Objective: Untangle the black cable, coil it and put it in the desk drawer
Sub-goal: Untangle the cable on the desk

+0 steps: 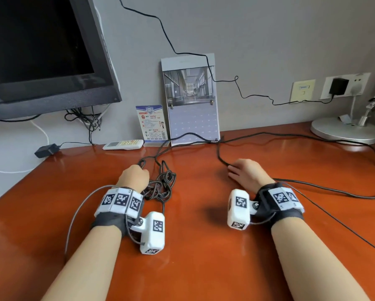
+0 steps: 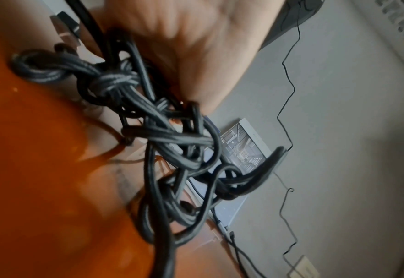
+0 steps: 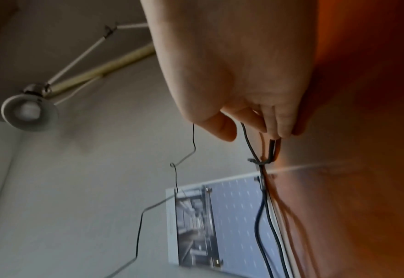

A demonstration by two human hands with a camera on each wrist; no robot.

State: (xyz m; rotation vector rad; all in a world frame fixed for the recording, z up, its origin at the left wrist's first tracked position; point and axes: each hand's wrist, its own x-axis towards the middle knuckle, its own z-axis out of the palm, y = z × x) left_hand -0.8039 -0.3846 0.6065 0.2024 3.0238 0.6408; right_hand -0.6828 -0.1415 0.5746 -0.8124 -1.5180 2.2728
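**Both hands on the black cable, knot at the left**

We see the black cable [image 1: 160, 183] lying on the orange-brown desk [image 1: 193, 257], its tangled part bunched just to the right of the left hand [image 1: 134, 177]. In the left wrist view, that hand [image 2: 196, 47] has its fingers curled into the knot, gripping several strands of the cable [image 2: 158, 139]. The right hand [image 1: 247, 172] lies low on the desk with a free run of the cable at its fingertips. From the right wrist view, the fingers [image 3: 274, 122] reach nearly straight down to the strand [image 3: 271, 148]; whether they pinch it or only press on it we cannot tell.

The cable is dark, with a faintly ribbed sheath, and its knot is a dense mass of loops and overhand twists, some doubled.

From the knot the cable runs away from us toward the calendar [image 1: 190, 98] leaning on the wall, then bends back to the right hand. The knot's long axis lies roughly front to back.
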